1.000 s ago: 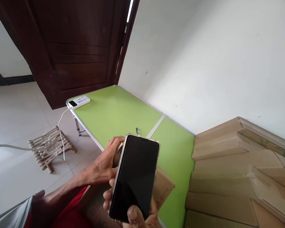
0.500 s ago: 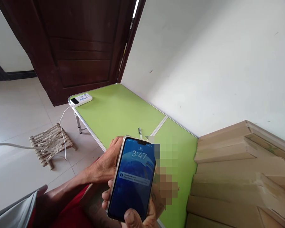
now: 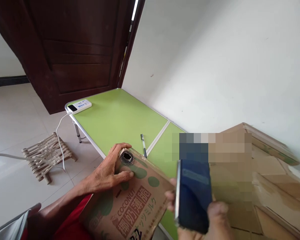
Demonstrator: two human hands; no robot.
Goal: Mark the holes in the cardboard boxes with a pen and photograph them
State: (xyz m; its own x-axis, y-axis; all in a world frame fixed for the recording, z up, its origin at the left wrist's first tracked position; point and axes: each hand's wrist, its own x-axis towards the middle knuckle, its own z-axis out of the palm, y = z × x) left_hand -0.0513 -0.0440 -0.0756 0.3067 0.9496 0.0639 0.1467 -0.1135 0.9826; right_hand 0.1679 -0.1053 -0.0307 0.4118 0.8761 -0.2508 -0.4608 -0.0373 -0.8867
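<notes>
My right hand (image 3: pixel 216 216) grips a smartphone (image 3: pixel 193 196) in a clear case, its dark blue screen facing me, slightly blurred. My left hand (image 3: pixel 113 170) holds a brown cardboard piece (image 3: pixel 137 203) by its upper left edge, the thumb lying on its face near a dark-ringed hole (image 3: pixel 127 157). Green ovals, the word COCONUT and other lettering are printed on this cardboard, which rests tilted near my lap. A pen (image 3: pixel 143 145) lies on the green table (image 3: pixel 110 116) just beyond it. Pixelation hides the area above the phone.
A white power bank (image 3: pixel 80 106) with a cable sits at the table's far left corner. Below it on the floor stands a woven stool (image 3: pixel 48 155). Stacked cardboard (image 3: pixel 272 180) fills the right side. A dark wooden door (image 3: pixel 82 50) and a white wall (image 3: pixel 202 66) stand behind.
The phone has moved right, away from the cardboard, uncovering its printed face, its hole and my left thumb. The lock screen showing 3:47 has given way to a darker, blurred screen.
</notes>
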